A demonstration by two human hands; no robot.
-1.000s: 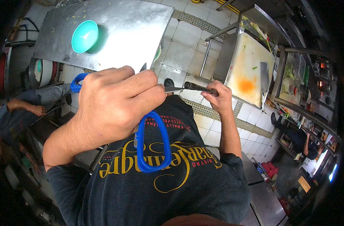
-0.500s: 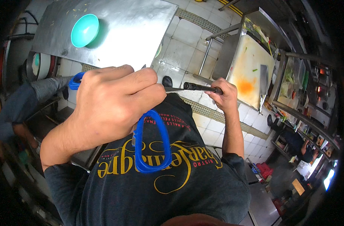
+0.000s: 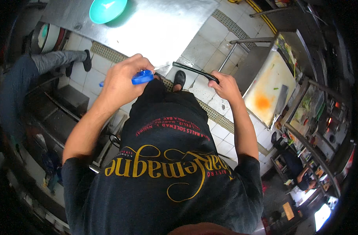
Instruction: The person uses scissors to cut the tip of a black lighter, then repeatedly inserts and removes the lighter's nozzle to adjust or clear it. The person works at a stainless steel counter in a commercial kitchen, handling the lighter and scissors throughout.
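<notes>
My left hand is closed around a pair of scissors with blue handles. Their blades reach right, toward a slim black rod. I grip that rod by its right end with my right hand, its free end slanting up and left. Blade tips and rod end come close together; whether they touch I cannot tell. Both hands are held in front of my dark shirt, near the metal table's front edge.
A turquoise bowl sits on the table. To the right, a stained white cutting board bears a cleaver, with vegetable scraps beyond it. A person in grey trousers is at left; another person works far right.
My left hand has moved down and away from the camera with the scissors, turning them. The rod now tilts up to the left, showing more of its length. The view has shifted.
</notes>
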